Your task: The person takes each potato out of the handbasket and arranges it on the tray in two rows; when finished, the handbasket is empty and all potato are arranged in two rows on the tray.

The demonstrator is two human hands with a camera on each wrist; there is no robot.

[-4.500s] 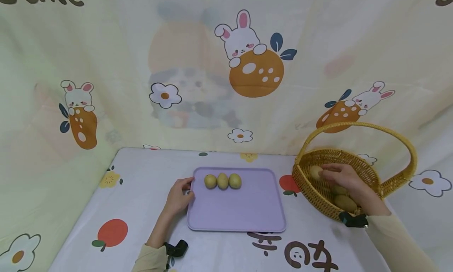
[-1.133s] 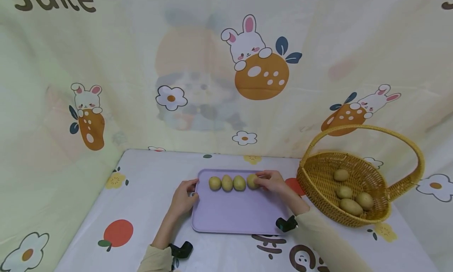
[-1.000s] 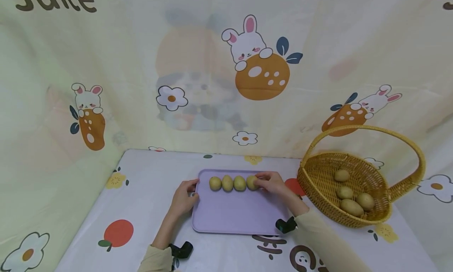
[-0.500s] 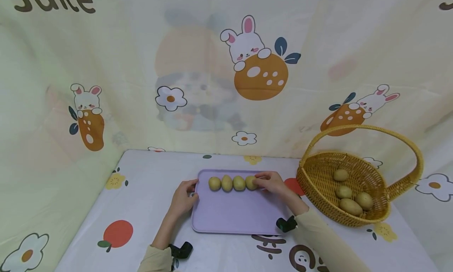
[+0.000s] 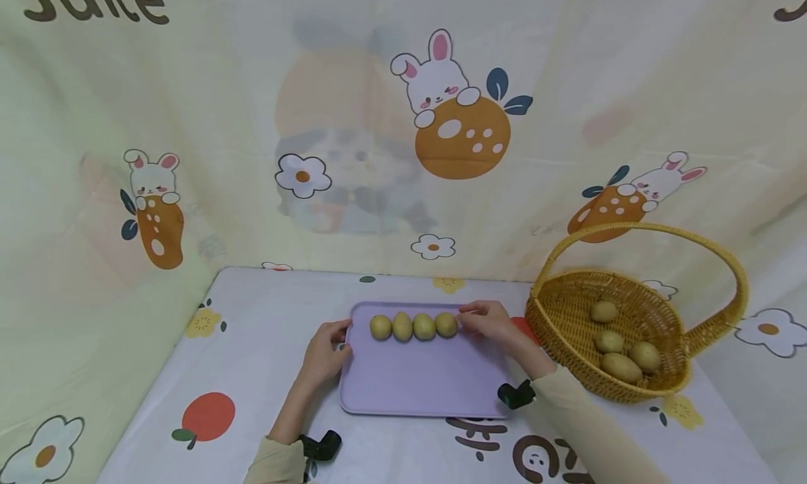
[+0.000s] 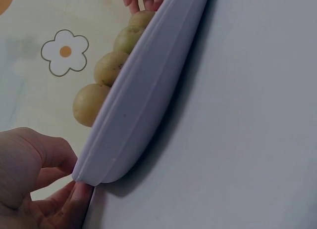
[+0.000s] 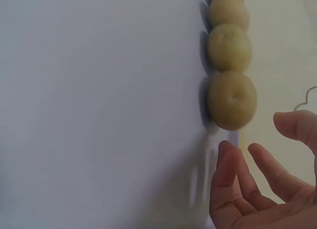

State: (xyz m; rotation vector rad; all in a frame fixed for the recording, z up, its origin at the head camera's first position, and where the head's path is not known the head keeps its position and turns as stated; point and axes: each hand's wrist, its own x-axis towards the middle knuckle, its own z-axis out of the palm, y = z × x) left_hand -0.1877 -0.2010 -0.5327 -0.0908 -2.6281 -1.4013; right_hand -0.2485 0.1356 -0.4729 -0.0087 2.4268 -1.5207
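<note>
Rolling risked if end potato (image 5: 446,325) nudged by right hand (image 5: 494,323), fingers (image 7: 227,184) parted, empty; tray (image 5: 422,382) edge gripped by left hand (image 5: 323,352).

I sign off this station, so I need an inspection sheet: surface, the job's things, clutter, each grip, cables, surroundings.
Surface: white cloth printed with fruit, flowers and lettering.
Tray: purple tray lies on the cloth, with four potatoes in a row toward its far side.
Basket: wicker basket right of the tray, handle up, four potatoes visible inside.
Clutter: nothing seen.
Left hand: its grip is on the tray's left edge.
Right hand: its grip holds nothing; the right wrist view shows a gap to the end potato.
Cables: nothing seen.
Surroundings: pale hanging fabric with rabbit prints.
</note>
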